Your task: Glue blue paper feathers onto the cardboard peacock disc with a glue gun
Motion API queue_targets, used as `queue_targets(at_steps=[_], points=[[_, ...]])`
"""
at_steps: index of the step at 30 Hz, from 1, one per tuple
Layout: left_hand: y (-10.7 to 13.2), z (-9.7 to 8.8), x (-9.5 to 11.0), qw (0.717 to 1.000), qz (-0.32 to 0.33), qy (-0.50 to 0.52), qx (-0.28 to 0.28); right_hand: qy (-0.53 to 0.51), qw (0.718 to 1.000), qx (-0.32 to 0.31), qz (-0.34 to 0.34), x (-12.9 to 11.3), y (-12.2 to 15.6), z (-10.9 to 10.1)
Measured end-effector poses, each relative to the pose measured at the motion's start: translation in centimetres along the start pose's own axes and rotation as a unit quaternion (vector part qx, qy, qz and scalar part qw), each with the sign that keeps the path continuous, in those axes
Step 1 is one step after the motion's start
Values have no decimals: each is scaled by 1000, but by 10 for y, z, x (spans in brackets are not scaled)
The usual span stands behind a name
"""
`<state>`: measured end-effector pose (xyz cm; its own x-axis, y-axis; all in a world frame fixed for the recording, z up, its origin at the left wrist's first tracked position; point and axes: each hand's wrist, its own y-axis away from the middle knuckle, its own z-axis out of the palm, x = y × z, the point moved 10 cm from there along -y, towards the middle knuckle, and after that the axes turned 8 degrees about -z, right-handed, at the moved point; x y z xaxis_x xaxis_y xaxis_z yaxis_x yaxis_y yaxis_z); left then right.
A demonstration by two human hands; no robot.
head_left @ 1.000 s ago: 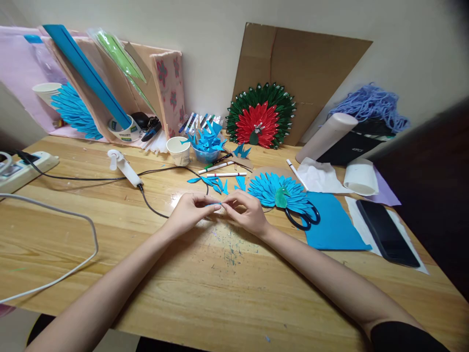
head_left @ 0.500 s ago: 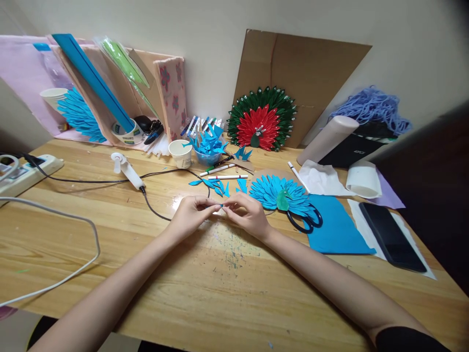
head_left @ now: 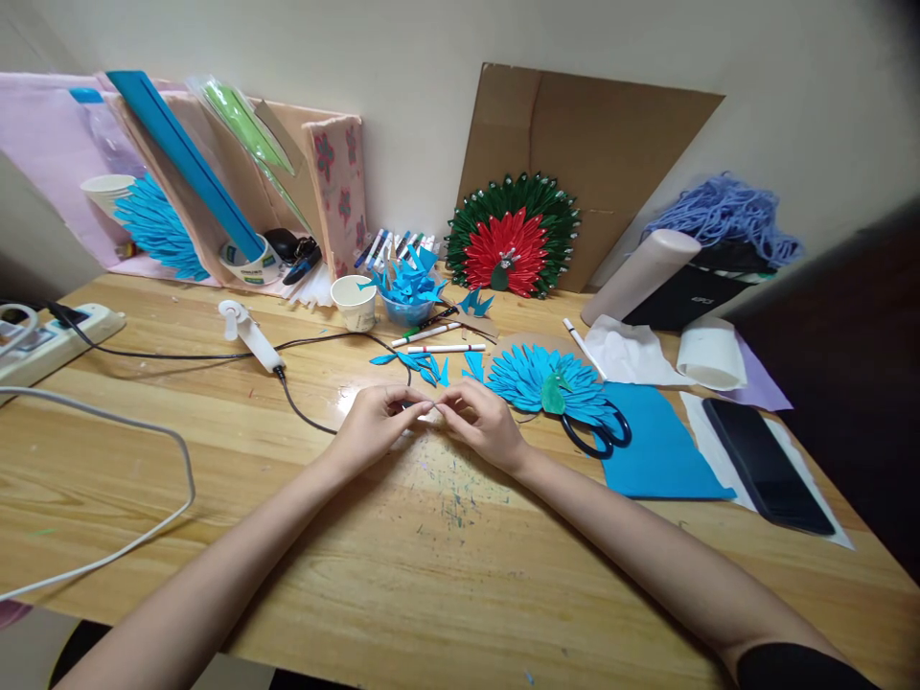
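Observation:
My left hand (head_left: pixel 382 419) and my right hand (head_left: pixel 483 422) meet above the middle of the wooden table, thumbs and forefingers pinched tip to tip. Between them is a small blue piece, almost fully covered by the fingertips now. Just beyond the hands lie loose blue petals (head_left: pixel 429 368) and two white markers (head_left: pixel 447 349). To the right of my right hand is a blue peacock (head_left: pixel 532 369) of layered petals with a green body (head_left: pixel 553 393). Black scissor handles (head_left: pixel 596 446) stick out from beneath it, partly over a blue sheet (head_left: pixel 661 450).
Behind stand a paper cup (head_left: pixel 354 311), a bowl of blue cut pieces (head_left: pixel 408 307) and a red-green peacock (head_left: pixel 512 251) against cardboard (head_left: pixel 610 144). A white glue gun (head_left: pixel 251 340) trails a black cord at left. A phone (head_left: pixel 769 470) lies right; a power strip (head_left: pixel 93 331) sits far left.
Both hands stay in nearly the same place, still pinched together. The blue piece showed between the fingertips before and is now mostly covered. The view has shifted very slightly.

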<state>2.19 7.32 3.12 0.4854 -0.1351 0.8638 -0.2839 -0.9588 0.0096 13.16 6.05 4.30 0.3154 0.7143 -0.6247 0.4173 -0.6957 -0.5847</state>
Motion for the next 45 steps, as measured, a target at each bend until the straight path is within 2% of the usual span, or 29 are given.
queue_targets(at_steps=[6, 9, 16, 21, 26, 29, 34, 40, 45], points=[[3, 2, 11, 994, 63, -92, 21, -1, 998, -52, 36, 9, 0, 11], [4, 1, 11, 992, 64, -102, 39, -26, 997, -53, 57, 13, 0, 11], [0, 5, -8, 999, 12, -9, 29, -34, 997, -39, 59, 12, -1, 7], [-2, 8, -14, 999, -15, 46, 18, -30, 996, 1, 89, 17, 1, 0], [-1, -1, -12, 991, -30, 123, 38, -163, 968, 25, 190, 42, 7, 6], [0, -7, -8, 991, -23, 119, 55, -223, 951, 13, 215, 49, 9, 14], [-3, -10, -15, 990, -36, 113, 72, -200, 957, 7, 209, 49, 9, 13], [-3, 0, -24, 990, -52, 124, 44, -109, 980, -14, 168, 39, 6, 9], [-3, 8, -31, 984, -77, 160, 20, -106, 980, -12, 171, 39, 6, 9]])
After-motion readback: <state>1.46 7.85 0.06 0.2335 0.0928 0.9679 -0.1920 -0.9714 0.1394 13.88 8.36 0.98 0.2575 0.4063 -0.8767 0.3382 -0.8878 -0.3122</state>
